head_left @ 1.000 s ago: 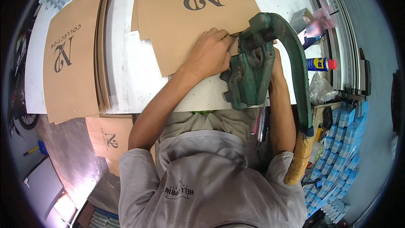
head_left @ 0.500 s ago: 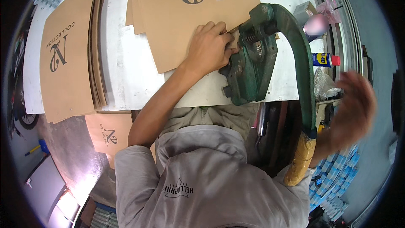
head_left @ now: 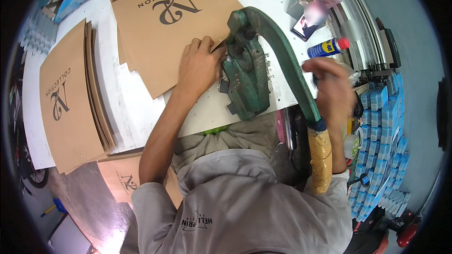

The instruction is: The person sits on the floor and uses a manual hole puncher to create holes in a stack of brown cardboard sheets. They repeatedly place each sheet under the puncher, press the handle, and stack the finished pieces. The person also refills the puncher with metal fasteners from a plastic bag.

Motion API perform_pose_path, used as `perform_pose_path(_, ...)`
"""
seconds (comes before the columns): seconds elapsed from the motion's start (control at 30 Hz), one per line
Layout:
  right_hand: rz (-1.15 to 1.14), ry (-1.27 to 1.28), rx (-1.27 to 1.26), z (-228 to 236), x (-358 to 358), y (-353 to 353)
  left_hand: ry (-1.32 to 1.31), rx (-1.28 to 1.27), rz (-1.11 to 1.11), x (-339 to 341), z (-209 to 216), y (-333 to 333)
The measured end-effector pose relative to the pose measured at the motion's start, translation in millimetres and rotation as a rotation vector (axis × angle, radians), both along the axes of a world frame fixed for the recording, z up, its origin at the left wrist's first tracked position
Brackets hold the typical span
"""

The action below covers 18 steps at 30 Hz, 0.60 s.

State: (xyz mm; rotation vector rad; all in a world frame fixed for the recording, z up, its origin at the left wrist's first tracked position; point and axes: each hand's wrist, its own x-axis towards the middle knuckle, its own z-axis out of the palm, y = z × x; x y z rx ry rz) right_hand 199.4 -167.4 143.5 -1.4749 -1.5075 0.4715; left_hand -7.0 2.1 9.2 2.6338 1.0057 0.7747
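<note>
A green hand-lever eyelet press (head_left: 247,80) stands at the table's front edge. Its long curved lever points toward me and ends in a grip wrapped in yellow tape (head_left: 320,160). A brown paper bag (head_left: 165,42) with dark print lies flat, its right edge at the press's jaw. My left hand (head_left: 200,66) is closed on that edge, fingers bent, with the fingertips partly hidden by the press. To the right of the lever, my right hand (head_left: 334,94) is in the air, smeared by motion and apart from the taped grip.
A stack of brown bags (head_left: 70,99) overhangs the table's front left. Tiny metal eyelets (head_left: 268,70) lie beside the press. A blue spray can with a red cap (head_left: 328,48) and a grey box (head_left: 300,5) are at the right. Blue-and-white packs (head_left: 383,136) are piled beyond the table.
The view has shifted, so the table and press appear farther left. My right hand has moved inward, closer to the lever. My left hand stays at the bag's edge.
</note>
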Motion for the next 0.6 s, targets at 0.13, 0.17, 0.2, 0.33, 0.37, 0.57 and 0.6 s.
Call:
perform_pose_path(0.13,-0.043,-0.4,-0.197,-137,68,-7,0.097,0.186,-0.046,5,-17,10)
perform_pose_path(0.17,-0.038,-0.464,-0.154,-148,63,-4,0.145,0.24,-0.047,-3,-19,9)
perform_pose_path(0.2,-0.045,-0.53,-0.11,-158,60,-5,0.173,0.217,0.007,-11,-18,3)
perform_pose_path(0.33,-0.151,-0.236,-0.232,-155,46,-2,0.263,0.131,0.143,-60,-3,-28)
perform_pose_path(0.37,-0.165,-0.244,-0.257,-152,46,-1,0.279,0.111,0.167,-69,0,-30)
perform_pose_path(0.57,-0.093,-0.254,-0.276,-141,44,8,0.285,0.07,0.137,-93,-3,-22)
perform_pose_path(0.6,-0.077,-0.243,-0.285,-138,43,9,0.261,0.059,0.131,-91,-4,-20)
